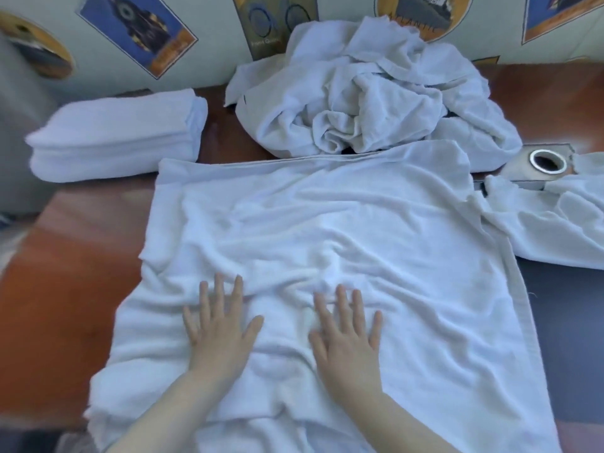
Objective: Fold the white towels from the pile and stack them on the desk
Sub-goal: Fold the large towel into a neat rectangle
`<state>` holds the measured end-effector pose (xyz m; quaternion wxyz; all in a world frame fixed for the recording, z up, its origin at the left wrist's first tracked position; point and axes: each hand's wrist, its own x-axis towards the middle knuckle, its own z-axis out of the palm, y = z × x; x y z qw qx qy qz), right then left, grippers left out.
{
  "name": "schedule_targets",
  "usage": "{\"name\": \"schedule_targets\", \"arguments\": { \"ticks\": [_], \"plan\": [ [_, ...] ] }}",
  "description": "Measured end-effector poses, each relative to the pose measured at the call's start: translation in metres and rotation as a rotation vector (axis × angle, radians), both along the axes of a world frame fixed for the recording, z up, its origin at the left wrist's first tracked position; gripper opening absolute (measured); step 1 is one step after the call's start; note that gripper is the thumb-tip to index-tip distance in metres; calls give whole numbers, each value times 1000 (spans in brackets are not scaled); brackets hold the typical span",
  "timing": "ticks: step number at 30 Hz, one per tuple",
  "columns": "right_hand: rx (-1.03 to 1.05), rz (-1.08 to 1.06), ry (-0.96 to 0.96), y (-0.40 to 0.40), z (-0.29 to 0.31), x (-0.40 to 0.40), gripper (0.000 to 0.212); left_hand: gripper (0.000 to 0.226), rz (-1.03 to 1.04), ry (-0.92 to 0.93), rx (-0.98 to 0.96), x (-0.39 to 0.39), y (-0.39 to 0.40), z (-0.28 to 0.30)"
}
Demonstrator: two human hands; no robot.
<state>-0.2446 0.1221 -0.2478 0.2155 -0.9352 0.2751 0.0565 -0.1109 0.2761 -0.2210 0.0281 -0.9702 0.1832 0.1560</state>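
— How far along are you?

— Some way in, I'd say, with plenty left. At the far left of the surface (75,256) sits my stack (114,135) of folded towels; I can't count the layers, but it looks like a few.

— And the one you're on?

— The towel (327,230) lies spread flat in the middle, near me, wrinkled in the centre and not yet folded. My left hand (219,331) presses flat on its near part, fingers (219,291) straight and spread, holding nothing. My right hand (346,335) lies just beside it, the same way: palm down, fingers straight, only pressing the cloth.

— So you're smoothing?

— That's my reading: flattening it out before the first fold.

— What's left?

— The pile (369,103) is at the far side, right of the stack, and it touches the far edge of the spread towel. It's crumpled, so I can't tell how many it holds. Another loose towel (555,230) lies at the right edge, near a metal fitting (547,161) set in the surface. All of that remains to be folded and stacked, I judge.
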Motion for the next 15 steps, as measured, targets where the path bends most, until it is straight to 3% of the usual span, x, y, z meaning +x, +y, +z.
{"name": "schedule_targets", "arguments": {
  "ticks": [3, 15],
  "plan": [
    [-117, 2, 51, -5, -9, 4, 59, 73, 14, 75, -9, 5, 33, -12],
    [-201, -56, 76, -34, -13, 42, 58, 64, -124, -101, -96, 65, -1, -43]
  ]
}}
